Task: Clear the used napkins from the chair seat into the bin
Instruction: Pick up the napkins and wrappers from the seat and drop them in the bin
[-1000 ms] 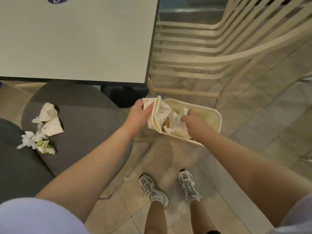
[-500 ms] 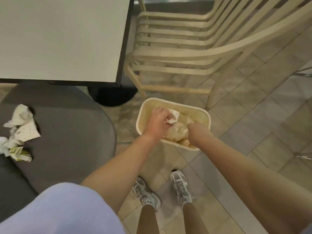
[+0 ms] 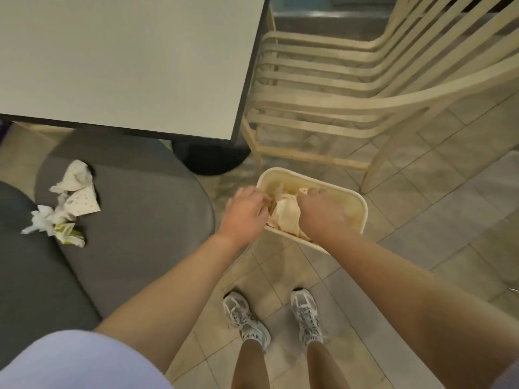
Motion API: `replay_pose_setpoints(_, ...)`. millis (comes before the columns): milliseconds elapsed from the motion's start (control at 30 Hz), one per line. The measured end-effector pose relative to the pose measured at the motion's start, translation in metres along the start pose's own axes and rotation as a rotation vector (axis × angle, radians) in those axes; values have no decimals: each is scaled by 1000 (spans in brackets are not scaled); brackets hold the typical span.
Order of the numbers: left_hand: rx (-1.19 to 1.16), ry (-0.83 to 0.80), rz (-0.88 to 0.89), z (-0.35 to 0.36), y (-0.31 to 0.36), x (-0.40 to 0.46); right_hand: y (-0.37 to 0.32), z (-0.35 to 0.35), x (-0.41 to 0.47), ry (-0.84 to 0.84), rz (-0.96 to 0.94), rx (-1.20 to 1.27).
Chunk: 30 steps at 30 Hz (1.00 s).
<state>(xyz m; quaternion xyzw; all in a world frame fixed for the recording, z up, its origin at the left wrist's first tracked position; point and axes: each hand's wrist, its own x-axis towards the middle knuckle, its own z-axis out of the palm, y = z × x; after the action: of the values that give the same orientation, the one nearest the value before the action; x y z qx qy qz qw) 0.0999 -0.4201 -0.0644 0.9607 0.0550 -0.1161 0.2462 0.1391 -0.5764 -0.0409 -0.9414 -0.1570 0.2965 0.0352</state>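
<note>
Cream plastic bin sits on the tiled floor between the table foot and the slatted chair — both hands inside it. Left hand and right hand curl on crumpled paper. More napkins lie strung front-to-back near the grey seat's left edge.

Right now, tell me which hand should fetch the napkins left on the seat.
Left. The left hand hangs at the bin's seat-side rim, nearer the napkins on the grey seat. The right hand would have to cross over.
</note>
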Motion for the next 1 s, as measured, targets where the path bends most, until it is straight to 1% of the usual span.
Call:
replay_pose_setpoints(133, 18, 47, -82, -27, -35, -19, -45, -14, 5, -3, -129, -39)
replay_pose_setpoints(300, 29, 129, -180, -70, -92, -43, -122, -27, 15, 12, -289, -41)
replay_pose_setpoints(467, 3, 198, -287, -111, -164, -73, -216, -27, 26, 37, -368, -42)
replay_pose_setpoints(600, -39, 248, -383, -148, -232, -101, -302, -21, 36, 21, -437, -77)
replay_pose_setpoints(733, -56, 283, -431, -175, -289, -121, -368, -15, 47, 11, -486, -98)
replay_pose_setpoints(867, -42, 270, -534, -194, -339, -131, -425, -7, 60, 15, -536, -101)
replay_pose_setpoints(1000, -45, 170, -612, -201, -378, -130, -469, 2, 77, 11, -582, -119)
